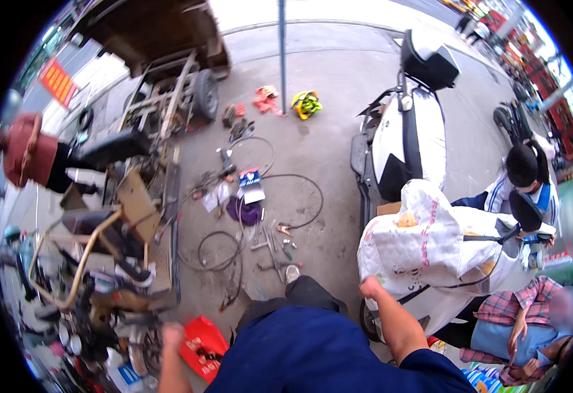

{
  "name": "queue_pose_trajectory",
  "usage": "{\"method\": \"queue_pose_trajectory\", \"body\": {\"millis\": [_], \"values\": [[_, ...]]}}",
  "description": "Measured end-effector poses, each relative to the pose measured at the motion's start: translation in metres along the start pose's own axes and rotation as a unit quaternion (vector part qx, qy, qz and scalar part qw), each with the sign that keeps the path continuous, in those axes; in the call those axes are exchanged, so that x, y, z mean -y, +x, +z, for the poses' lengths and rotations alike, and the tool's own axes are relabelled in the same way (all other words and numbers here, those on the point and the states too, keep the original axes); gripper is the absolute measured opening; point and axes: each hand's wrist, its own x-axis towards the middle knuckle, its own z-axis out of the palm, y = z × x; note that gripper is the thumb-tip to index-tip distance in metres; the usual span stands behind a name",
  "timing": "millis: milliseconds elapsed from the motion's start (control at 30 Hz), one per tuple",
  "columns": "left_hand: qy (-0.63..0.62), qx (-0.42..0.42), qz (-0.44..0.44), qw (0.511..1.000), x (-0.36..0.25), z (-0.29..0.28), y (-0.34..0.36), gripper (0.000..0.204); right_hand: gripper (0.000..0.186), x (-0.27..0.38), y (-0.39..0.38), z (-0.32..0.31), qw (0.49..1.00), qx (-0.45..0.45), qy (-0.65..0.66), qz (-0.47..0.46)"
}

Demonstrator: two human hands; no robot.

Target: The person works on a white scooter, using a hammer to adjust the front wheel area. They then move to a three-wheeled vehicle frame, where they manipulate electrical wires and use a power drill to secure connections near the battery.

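Observation:
My left hand (172, 339), smeared by motion, hangs at the lower left beside an open red plastic bag (204, 340) with dark items inside. My right hand (371, 287) has curled fingers next to the white printed cover (407, 245) on a scooter (411, 137); what it holds, if anything, is hidden. Ahead of my feet lie looped hoses (220, 265), metal tools (267, 245), a blue-and-white box (252, 190), a purple cloth (244, 211) and a small power tool (226, 160).
A rusty three-wheeled cart (136, 223) stands left, a pole (282, 59) ahead, a yellow helmet (306, 105) beside it. A person in brown (31, 147) is at left; a person in white and blue (529, 183) and a person in plaid (509, 327) are at right.

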Motion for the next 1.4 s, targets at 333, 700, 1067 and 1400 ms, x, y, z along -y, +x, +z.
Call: {"method": "queue_pose_trajectory", "body": {"millis": [333, 700, 1067, 1400], "values": [[0.326, 0.282, -0.032, 0.902, -0.216, 0.174, 0.079, 0.025, 0.041, 0.104, 0.032, -0.252, 0.913, -0.183, 0.365, 0.011], [0.452, 0.146, 0.369, 0.799, -0.732, 0.304, 0.232, 0.034, 0.020, 0.067, 0.142, -0.377, 0.626, -0.283, 0.719, 0.106], [-0.017, 0.092, 0.345, 0.934, -0.855, 0.294, 0.172, 0.033, 0.019, 0.029, 0.350, -0.616, 0.907, -0.062, 0.415, 0.037], [-0.103, -0.240, -0.348, 0.900, -0.583, 0.274, 0.110, 0.037, 0.016, 0.170, 0.580, -0.853, 0.980, 0.046, 0.123, -0.152]]}}
